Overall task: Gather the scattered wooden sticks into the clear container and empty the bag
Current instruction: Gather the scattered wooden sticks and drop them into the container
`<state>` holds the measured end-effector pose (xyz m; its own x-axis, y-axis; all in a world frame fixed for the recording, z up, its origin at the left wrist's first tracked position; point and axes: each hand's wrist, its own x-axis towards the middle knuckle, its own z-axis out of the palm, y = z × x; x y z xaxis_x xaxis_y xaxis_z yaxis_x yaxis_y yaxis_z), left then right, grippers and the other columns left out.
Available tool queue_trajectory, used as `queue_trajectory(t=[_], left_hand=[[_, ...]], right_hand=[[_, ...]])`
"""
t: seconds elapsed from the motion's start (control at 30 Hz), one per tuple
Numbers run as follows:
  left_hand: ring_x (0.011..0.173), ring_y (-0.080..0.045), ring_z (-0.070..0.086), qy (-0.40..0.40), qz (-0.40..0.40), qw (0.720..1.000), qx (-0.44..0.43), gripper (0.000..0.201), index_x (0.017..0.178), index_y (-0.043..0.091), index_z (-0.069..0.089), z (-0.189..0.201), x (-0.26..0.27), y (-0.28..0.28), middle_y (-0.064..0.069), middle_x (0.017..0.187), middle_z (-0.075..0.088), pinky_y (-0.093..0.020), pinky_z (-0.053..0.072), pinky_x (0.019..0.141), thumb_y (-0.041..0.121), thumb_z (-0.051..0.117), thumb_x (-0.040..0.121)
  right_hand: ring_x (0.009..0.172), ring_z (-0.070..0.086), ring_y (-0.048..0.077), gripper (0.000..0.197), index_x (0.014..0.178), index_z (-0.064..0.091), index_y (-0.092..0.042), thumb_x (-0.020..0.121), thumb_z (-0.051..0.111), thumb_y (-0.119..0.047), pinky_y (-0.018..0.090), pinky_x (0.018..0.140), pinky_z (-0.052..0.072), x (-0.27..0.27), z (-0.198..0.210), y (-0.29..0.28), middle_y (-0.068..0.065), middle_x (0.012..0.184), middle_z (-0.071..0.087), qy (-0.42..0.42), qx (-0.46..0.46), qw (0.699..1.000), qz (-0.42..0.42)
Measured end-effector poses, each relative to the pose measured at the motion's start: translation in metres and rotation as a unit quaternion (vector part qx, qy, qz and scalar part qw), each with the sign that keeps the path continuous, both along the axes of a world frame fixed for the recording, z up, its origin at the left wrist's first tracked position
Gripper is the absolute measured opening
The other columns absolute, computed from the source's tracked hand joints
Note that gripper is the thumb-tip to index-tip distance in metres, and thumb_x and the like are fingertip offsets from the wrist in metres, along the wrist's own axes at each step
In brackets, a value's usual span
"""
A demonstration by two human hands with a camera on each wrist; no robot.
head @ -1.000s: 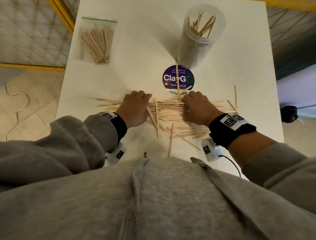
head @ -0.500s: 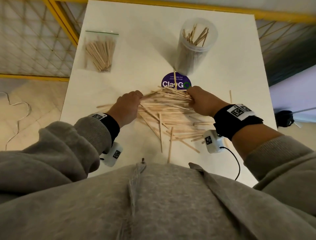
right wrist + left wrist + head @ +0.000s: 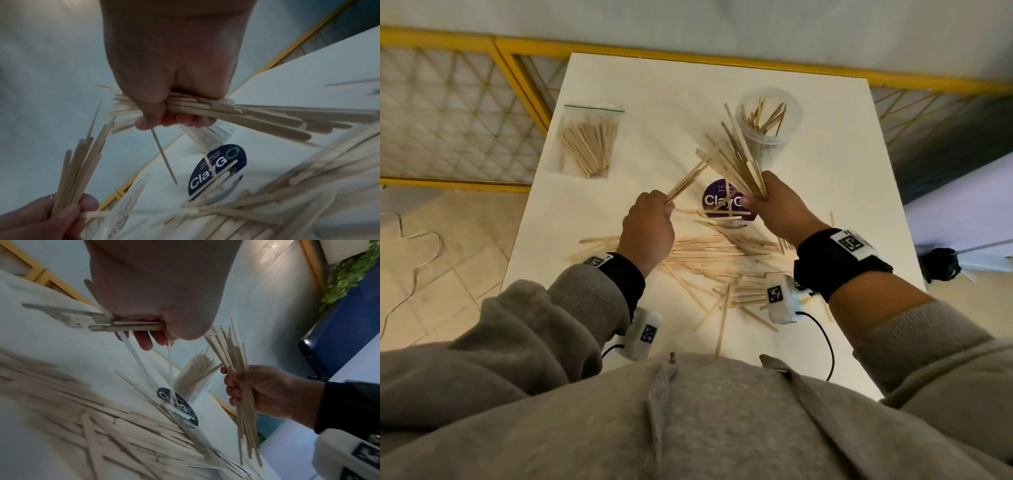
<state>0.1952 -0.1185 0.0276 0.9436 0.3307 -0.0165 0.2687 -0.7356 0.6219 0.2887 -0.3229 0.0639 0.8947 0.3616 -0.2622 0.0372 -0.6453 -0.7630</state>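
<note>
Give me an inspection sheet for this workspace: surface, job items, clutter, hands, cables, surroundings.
Surface: white table, round purple sticker near centre.
Job's things: loose sticks piled on the table; clear container upright, partly filled; zip bag lying flat, sticks inside.
Clutter: nothing seen.
Grippers: left hand grips a small bundle; right hand grips a bigger fan of sticks, both raised above the pile.
Cables: black lead from the right wrist camera; pale cord on the floor.
Surroundings: yellow-framed mesh fence, tiled floor.
</note>
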Motion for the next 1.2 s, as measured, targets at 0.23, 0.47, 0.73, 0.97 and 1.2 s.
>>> queue_trajectory(t=[0.23,0.47,0.73,0.97,1.2], left_hand=[[0.098,-0.034,0.056,0.014,-0.010,0.999,0.032,0.020,0.104,0.008,0.053,0.015,0.007,-0.028,-0.011,0.104,0.060,-0.039,0.040,0.081,0.020,0.038,0.098],[0.093,-0.027,0.063,-0.018,-0.149,0.987,-0.062,0.041,0.119,0.020,0.050,0.016,0.007,-0.050,-0.005,0.103,0.065,-0.044,0.053,0.080,0.026,0.027,0.086],[0.072,-0.018,0.056,-0.030,-0.101,0.994,-0.023,0.028,0.081,0.016,0.060,0.025,0.003,-0.014,0.001,0.075,0.061,-0.030,0.042,0.064,0.038,0.049,0.094],[0.124,-0.005,0.046,-0.024,-0.114,0.935,-0.334,0.073,0.130,0.028,0.034,0.052,0.024,-0.035,0.005,0.131,0.053,-0.011,0.039,0.094,0.040,0.076,0.071],[0.098,-0.008,0.065,-0.070,-0.077,0.958,-0.266,0.027,0.101,0.030,0.053,0.058,0.031,-0.041,0.007,0.100,0.071,-0.037,0.050,0.094,0.035,0.069,0.080]], right_hand=[[0.055,0.054,0.001,0.030,0.098,0.054,-0.011,0.079,0.075,-0.019,0.024,0.056,0.042,-0.018,-0.006,0.026,-0.007,0.072,0.056,0.077,0.195,0.975,-0.068],[0.069,0.064,0.016,0.025,0.094,0.065,-0.002,0.076,0.078,-0.014,0.028,0.066,0.051,-0.035,-0.012,0.055,0.006,0.075,0.065,0.127,0.325,0.929,-0.127],[0.051,0.061,0.002,0.026,0.096,0.063,0.000,0.092,0.061,-0.026,0.014,0.048,0.045,-0.032,-0.010,0.041,-0.002,0.064,0.067,0.070,0.241,0.956,-0.153],[0.069,0.055,0.004,0.012,0.084,0.058,-0.015,0.093,0.052,-0.011,0.020,0.064,0.044,-0.035,-0.007,0.054,-0.006,0.074,0.058,0.027,0.129,0.991,-0.035],[0.064,0.053,0.010,0.035,0.111,0.050,0.002,0.084,0.053,-0.020,0.026,0.056,0.044,-0.038,-0.002,0.066,0.001,0.077,0.056,0.074,0.236,0.966,-0.078]])
